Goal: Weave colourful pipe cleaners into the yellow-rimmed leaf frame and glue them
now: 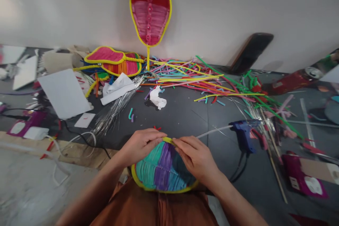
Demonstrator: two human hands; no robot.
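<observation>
Left hand (141, 144): pinching yellow rim of woven panel (161, 169), lower centre.
Right hand (196, 157): gripping same rim.
Risk: rim may spring loose if pinch slackens; glue gun (243, 132) cord close right, could snag.

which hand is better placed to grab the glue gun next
Right, probably. The right hand pinches the yellow rim of the teal and purple piece on the side where the blue glue gun lies; the left hand would have to cross over.
</observation>
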